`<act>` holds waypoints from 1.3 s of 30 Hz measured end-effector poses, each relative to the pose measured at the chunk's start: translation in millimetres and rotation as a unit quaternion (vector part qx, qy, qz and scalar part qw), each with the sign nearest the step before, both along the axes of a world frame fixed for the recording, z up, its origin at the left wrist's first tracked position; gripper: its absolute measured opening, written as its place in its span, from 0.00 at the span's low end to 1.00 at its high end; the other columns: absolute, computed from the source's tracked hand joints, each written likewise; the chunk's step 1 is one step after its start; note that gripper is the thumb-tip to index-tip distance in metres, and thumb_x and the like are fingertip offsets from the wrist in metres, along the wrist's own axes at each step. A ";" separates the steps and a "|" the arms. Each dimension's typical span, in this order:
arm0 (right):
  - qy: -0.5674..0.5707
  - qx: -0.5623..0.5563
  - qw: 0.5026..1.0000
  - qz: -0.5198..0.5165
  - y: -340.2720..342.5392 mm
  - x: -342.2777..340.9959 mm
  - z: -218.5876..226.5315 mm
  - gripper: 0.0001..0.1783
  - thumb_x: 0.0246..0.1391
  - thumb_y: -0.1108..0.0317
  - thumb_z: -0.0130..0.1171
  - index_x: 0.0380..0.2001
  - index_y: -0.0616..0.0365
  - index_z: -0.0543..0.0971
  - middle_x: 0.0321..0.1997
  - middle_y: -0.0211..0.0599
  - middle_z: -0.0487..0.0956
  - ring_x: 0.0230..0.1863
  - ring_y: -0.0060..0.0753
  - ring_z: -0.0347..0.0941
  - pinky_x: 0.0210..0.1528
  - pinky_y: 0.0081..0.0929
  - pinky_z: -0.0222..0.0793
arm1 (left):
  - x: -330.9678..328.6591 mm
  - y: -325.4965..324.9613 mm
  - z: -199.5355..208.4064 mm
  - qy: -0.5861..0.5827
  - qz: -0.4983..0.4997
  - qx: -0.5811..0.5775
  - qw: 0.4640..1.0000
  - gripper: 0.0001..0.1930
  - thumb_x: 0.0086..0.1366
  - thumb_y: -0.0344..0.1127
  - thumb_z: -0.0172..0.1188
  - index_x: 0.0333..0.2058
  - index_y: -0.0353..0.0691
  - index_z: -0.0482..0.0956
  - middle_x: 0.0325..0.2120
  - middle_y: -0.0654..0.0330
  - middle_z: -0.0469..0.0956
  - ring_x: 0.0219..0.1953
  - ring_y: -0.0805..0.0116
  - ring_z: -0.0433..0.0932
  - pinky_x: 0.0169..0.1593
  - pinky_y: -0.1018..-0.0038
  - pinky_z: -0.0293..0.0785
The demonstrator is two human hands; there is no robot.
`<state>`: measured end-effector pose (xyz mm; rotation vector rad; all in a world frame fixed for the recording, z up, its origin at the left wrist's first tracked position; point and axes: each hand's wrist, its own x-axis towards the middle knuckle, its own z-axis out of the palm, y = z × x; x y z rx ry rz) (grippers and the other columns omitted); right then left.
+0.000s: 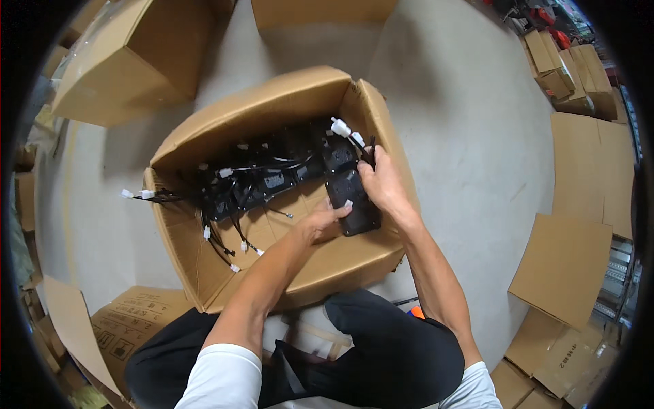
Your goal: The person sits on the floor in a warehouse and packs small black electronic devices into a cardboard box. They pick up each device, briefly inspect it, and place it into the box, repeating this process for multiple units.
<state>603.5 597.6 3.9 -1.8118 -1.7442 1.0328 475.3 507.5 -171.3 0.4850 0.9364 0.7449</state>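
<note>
Both my hands work over an open cardboard box in front of my knees. My left hand grips the lower end of a flat black rectangular plastic unit, its thumb on top. Near the unit's upper right side, my right hand is closed around the black cables, which end in white connectors. Several similar black units lie in a row along the box's far side. Their cables and white plugs spread over them, and some hang over the left wall.
A large cardboard box stands at the far left, another box straight ahead. Flattened cardboard and cartons lie along the right. A printed carton sits by my left knee. Grey floor surrounds the open box.
</note>
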 end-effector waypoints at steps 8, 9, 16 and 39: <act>-0.082 0.162 0.983 0.031 -13.8 -17.9 1.7 0.36 0.61 0.70 0.58 0.67 0.76 0.58 0.65 0.73 0.67 0.64 0.71 0.65 0.66 0.50 0.64 | 17.0 -2.0 -2.0 0.409 -0.007 0.084 0.909 0.33 0.56 0.35 0.75 0.58 0.35 0.70 0.47 0.48 0.82 0.49 0.54 0.81 0.57 0.61 0.74; -0.119 0.206 0.970 0.038 -17.3 -19.8 8.2 0.37 0.62 0.69 0.58 0.69 0.76 0.57 0.67 0.73 0.64 0.69 0.70 0.61 0.71 0.48 0.59 | 12.2 -4.7 1.7 0.392 -0.003 0.105 0.914 0.35 0.55 0.36 0.76 0.58 0.35 0.69 0.48 0.45 0.81 0.49 0.51 0.81 0.58 0.60 0.74; -0.016 0.209 0.951 0.229 -27.9 -25.2 52.0 0.22 0.60 0.72 0.60 0.57 0.67 0.74 0.58 0.54 0.77 0.60 0.54 0.73 0.64 0.41 0.67 | -89.1 33.7 165.8 0.482 -0.254 0.391 0.742 0.24 0.53 0.50 0.72 0.37 0.31 0.86 0.36 0.44 0.85 0.43 0.47 0.85 0.50 0.57 0.80; -0.114 -0.025 0.970 0.215 -75.5 63.0 187.4 0.23 0.63 0.62 0.61 0.52 0.73 0.77 0.41 0.40 0.81 0.39 0.28 0.78 0.42 0.26 0.74 | -445.7 -610.9 104.4 0.795 -0.041 -0.148 0.587 0.34 0.56 0.45 0.71 0.60 0.41 0.72 0.58 0.49 0.73 0.62 0.50 0.70 0.67 0.49 0.61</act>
